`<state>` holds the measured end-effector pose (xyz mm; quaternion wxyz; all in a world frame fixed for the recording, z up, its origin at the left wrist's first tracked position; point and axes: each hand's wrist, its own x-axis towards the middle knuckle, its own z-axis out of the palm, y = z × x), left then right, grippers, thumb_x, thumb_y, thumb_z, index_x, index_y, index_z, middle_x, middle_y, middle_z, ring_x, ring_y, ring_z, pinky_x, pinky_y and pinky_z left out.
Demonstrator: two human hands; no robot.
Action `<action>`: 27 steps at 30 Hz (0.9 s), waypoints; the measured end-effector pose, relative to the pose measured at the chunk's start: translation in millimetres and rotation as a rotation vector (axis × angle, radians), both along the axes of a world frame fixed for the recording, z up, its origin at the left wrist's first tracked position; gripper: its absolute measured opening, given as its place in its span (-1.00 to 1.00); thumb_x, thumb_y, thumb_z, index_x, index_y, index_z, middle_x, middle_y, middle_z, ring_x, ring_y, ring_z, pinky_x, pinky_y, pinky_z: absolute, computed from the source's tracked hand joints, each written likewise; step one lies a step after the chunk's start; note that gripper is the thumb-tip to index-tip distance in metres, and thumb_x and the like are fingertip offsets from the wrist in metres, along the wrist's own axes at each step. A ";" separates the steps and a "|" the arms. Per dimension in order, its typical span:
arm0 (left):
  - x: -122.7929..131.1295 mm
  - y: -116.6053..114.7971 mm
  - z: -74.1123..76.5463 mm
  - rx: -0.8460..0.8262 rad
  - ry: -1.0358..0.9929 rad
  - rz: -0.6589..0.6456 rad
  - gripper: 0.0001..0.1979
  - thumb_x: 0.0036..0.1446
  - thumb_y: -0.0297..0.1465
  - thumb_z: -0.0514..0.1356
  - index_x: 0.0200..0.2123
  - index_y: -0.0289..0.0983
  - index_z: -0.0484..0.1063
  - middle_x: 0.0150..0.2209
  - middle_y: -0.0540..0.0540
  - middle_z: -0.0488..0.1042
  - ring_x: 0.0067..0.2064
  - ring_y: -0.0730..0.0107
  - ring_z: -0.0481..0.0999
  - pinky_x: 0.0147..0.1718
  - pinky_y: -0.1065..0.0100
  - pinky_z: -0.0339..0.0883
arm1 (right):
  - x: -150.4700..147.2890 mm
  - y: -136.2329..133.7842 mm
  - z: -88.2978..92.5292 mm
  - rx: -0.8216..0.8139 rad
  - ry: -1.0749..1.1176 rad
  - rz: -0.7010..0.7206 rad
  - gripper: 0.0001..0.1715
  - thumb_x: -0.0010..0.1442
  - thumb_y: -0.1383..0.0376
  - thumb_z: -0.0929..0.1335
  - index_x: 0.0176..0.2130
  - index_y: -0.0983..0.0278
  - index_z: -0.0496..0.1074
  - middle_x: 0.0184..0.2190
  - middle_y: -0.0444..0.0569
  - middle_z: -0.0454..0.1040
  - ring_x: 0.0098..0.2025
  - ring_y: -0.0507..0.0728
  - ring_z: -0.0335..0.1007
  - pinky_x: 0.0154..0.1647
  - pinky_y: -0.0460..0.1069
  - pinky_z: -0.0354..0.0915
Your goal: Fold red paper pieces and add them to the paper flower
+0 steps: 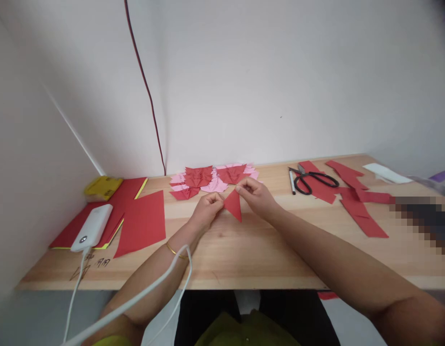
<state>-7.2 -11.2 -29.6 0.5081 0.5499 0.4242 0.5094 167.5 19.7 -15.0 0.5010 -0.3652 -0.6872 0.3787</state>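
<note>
Between my hands is a small folded piece of red paper (234, 205), triangular, with one point hanging down toward me. My left hand (209, 209) pinches its left corner. The fingers of my right hand (254, 194) are closed on its top corner. Just behind, pleated red paper pieces (198, 177) and pink paper pieces (217, 184) lie in overlapping groups by the wall. My fingers cover part of the folded paper's edges.
On the left, a white power bank (94, 226) with a white cable rests on red sheets, near a yellow packet (104, 188) and a loose red sheet (143, 222). Rightward lie black-handled scissors (318, 180), a pen (292, 181), red scraps (364, 218) and a white strip (386, 173).
</note>
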 end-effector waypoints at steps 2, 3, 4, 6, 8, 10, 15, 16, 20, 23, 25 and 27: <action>-3.6 1.6 -0.1 0.024 0.027 0.010 -0.87 -0.14 -0.51 0.15 -0.65 -0.32 0.26 -0.58 0.04 0.33 -0.50 0.54 0.24 -0.46 0.45 0.09 | 7.9 8.8 -2.1 -0.046 0.103 -0.048 -0.78 0.10 0.17 0.31 -0.45 0.27 0.29 -0.51 -0.16 0.27 -0.44 0.00 0.17 -0.37 -0.08 0.14; -5.4 2.6 -0.3 0.034 0.035 0.023 -0.87 -0.14 -0.52 0.16 -0.66 -0.32 0.27 -0.58 0.03 0.35 -0.48 0.53 0.26 -0.44 0.45 0.11 | 11.5 13.2 -3.1 -0.071 0.195 -0.084 -0.78 0.10 0.16 0.31 -0.45 0.27 0.29 -0.51 -0.17 0.27 -0.43 0.00 0.18 -0.36 -0.08 0.15; -6.9 3.6 -0.3 0.037 0.027 0.039 -0.86 -0.13 -0.52 0.17 -0.66 -0.32 0.29 -0.57 0.02 0.35 -0.47 0.53 0.28 -0.42 0.45 0.13 | 14.5 17.0 -4.0 -0.091 0.283 -0.108 -0.77 0.09 0.16 0.32 -0.44 0.26 0.28 -0.51 -0.18 0.26 -0.44 0.00 0.18 -0.36 -0.08 0.15; -8.0 4.9 -0.4 0.011 -0.030 0.067 -0.89 -0.08 -0.45 0.20 -0.60 -0.32 0.35 -0.56 0.02 0.36 -0.46 0.53 0.30 -0.38 0.44 0.17 | 17.3 21.3 -5.2 -0.130 0.358 -0.110 -0.75 0.06 0.15 0.34 -0.45 0.26 0.27 -0.54 -0.20 0.23 -0.46 -0.01 0.15 -0.38 -0.09 0.15; -6.4 4.7 -0.3 -0.040 -0.105 0.054 -0.89 -0.05 -0.36 0.24 -0.44 -0.30 0.43 -0.48 0.02 0.41 -0.45 0.53 0.32 -0.34 0.42 0.21 | 15.7 20.2 -5.8 -0.157 0.327 -0.068 -0.73 0.05 0.13 0.35 -0.46 0.26 0.28 -0.55 -0.20 0.22 -0.48 -0.02 0.14 -0.40 -0.09 0.14; -3.1 3.3 -0.4 -0.073 -0.140 0.018 -0.77 -0.06 -0.31 0.27 -0.29 -0.27 0.46 -0.40 0.00 0.44 -0.42 0.52 0.35 -0.31 0.40 0.23 | 11.2 15.6 -6.3 -0.173 0.260 -0.025 -0.72 0.05 0.10 0.34 -0.46 0.27 0.29 -0.56 -0.20 0.23 -0.50 -0.02 0.13 -0.42 -0.09 0.13; -1.3 3.7 -2.8 -0.007 -0.037 0.054 -0.82 -0.05 -0.30 0.27 -0.45 -0.32 0.45 -0.52 0.01 0.39 -0.44 0.51 0.34 -0.36 0.42 0.21 | 4.0 7.5 -6.3 -0.163 0.104 0.026 -0.71 0.09 0.10 0.31 -0.46 0.27 0.29 -0.55 -0.18 0.28 -0.48 -0.01 0.19 -0.40 -0.07 0.17; -3.0 4.7 -2.8 0.021 -0.001 0.088 -0.82 -0.04 -0.30 0.26 -0.47 -0.32 0.44 -0.52 0.01 0.39 -0.44 0.50 0.34 -0.37 0.42 0.21 | 4.4 7.6 -5.8 -0.144 0.075 0.019 -0.74 0.09 0.12 0.31 -0.43 0.27 0.31 -0.53 -0.15 0.31 -0.46 0.01 0.23 -0.38 -0.06 0.20; -10.4 6.6 2.6 0.260 0.314 0.218 -0.85 0.04 -0.32 0.19 -0.45 -0.29 0.45 -0.44 -0.04 0.44 -0.36 0.42 0.38 -0.30 0.36 0.23 | 7.2 6.8 -2.2 0.189 -0.109 -0.074 -0.76 0.08 0.27 0.32 -0.19 0.25 0.36 -0.25 0.01 0.43 -0.19 0.13 0.34 -0.15 0.05 0.25; -10.6 2.7 9.7 0.532 0.561 0.200 -0.85 0.10 -0.36 0.13 -0.41 -0.28 0.45 -0.40 -0.08 0.45 -0.30 0.37 0.39 -0.26 0.32 0.23 | 4.7 1.0 -0.7 0.483 -0.303 -0.093 -0.73 0.07 0.35 0.31 -0.17 0.24 0.41 -0.18 0.05 0.43 -0.08 0.18 0.28 -0.03 0.11 0.17; -8.1 -1.1 13.1 0.661 0.653 0.162 -0.85 0.14 -0.39 0.09 -0.36 -0.27 0.46 -0.40 -0.09 0.45 -0.29 0.35 0.39 -0.26 0.30 0.23 | 0.7 -3.7 -1.0 0.553 -0.386 -0.093 -0.79 0.05 0.38 0.32 -0.24 0.24 0.44 -0.22 0.03 0.45 -0.12 0.18 0.29 -0.05 0.11 0.16; -5.4 -4.4 14.7 0.727 0.711 0.132 -0.83 0.16 -0.41 0.07 -0.33 -0.27 0.45 -0.40 -0.10 0.46 -0.28 0.34 0.38 -0.27 0.29 0.23 | -3.1 -7.1 -1.6 0.565 -0.426 -0.091 -0.86 0.03 0.40 0.32 -0.33 0.25 0.44 -0.29 -0.01 0.48 -0.19 0.16 0.32 -0.09 0.08 0.15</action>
